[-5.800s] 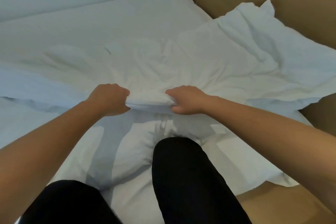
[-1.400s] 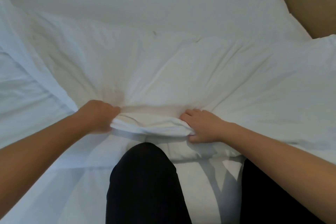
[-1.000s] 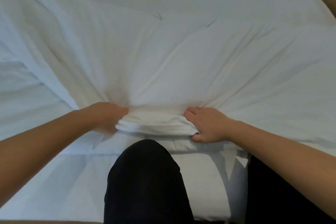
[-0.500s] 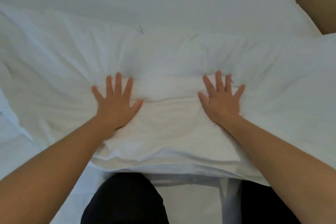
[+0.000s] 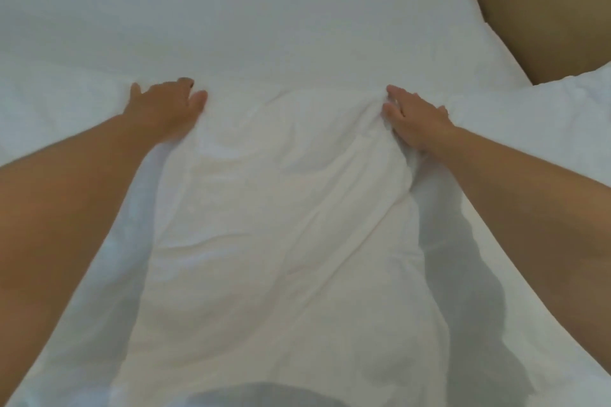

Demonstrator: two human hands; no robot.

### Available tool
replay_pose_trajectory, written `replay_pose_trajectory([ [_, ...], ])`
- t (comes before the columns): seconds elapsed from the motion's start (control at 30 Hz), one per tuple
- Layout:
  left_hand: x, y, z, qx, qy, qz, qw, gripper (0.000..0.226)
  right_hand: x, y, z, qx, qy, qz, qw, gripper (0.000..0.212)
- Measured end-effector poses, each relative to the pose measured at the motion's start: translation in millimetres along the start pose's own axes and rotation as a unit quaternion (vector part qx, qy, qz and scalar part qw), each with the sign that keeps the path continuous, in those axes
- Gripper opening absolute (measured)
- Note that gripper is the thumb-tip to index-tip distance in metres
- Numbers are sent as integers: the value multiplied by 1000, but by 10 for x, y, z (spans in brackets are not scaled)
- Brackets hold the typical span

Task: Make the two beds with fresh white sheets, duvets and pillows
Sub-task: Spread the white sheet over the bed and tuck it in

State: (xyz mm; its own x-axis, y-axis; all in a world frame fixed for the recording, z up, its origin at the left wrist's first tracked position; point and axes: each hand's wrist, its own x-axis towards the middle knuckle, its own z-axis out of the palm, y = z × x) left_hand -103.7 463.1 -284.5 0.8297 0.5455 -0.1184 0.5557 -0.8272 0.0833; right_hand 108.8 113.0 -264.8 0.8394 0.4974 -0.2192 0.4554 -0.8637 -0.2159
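Two hands press a crumpled white fabric duvet (image 5: 281,208). The left hand (image 5: 168,109) has fingers (image 5: 198,97) spread; the right hand (image 5: 416,124), fingers (image 5: 398,93) together.

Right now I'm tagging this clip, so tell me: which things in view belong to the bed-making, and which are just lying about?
In the job: left hand, right hand, both pressing the white duvet; the sheeted bed beyond it.
Just around: brown panel at upper right; dark shape at the bottom edge, likely a knee.
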Motion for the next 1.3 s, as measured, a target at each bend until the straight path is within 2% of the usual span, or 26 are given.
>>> replay_pose_trajectory([
  [0.13, 227, -56, 88, 18, -36, 24, 999, 59, 316, 322, -20, -31, -39, 15, 999, 53],
  [0.23, 382, -122, 150, 80, -18, 0, 997, 67, 571, 441, 34, -53, -43, 7, 998, 57],
  [0.3, 437, -161, 155, 111, -17, -24, 993, 69, 672, 557, 39, -98, 6, -11, 995, 60],
  [0.4, 551, -181, 149, 121, 18, -56, 991, 66, 795, 702, -4, -150, 106, 9, 983, 62],
  [0.5, 681, -186, 276, 128, 47, -92, 986, 58, 946, 613, 181, -169, 91, 39, 981, 56],
  [0.57, 752, -194, 327, 85, 92, -106, 986, 47, 1014, 515, 291, -154, 101, 37, 982, 51],
  [0.63, 710, -143, 333, -16, 118, -80, 990, 42, 956, 439, 280, -96, 111, 46, 988, 45],
  [0.7, 418, 65, 375, -88, 73, -2, 993, 57, 688, 274, 282, -36, 65, 48, 996, 52],
  [0.8, -328, 498, 563, -40, 15, 138, 990, 72, -53, -160, 608, -52, 20, -38, 998, 64],
  [0.87, -696, 610, 693, 2, -7, 178, 984, 71, -486, -384, 838, -91, 6, -84, 992, 72],
  [1.0, -1203, 601, 805, 26, -21, 168, 985, 71, -954, -474, 1066, -117, -11, -64, 991, 74],
  [1.13, -1704, 602, 887, 48, -27, 161, 985, 75, -1451, -586, 1224, -127, -2, -87, 988, 73],
  [1.3, -2260, 706, 969, 56, -81, 61, 993, 80, -2056, -565, 1350, -136, -49, -49, 988, 77],
])
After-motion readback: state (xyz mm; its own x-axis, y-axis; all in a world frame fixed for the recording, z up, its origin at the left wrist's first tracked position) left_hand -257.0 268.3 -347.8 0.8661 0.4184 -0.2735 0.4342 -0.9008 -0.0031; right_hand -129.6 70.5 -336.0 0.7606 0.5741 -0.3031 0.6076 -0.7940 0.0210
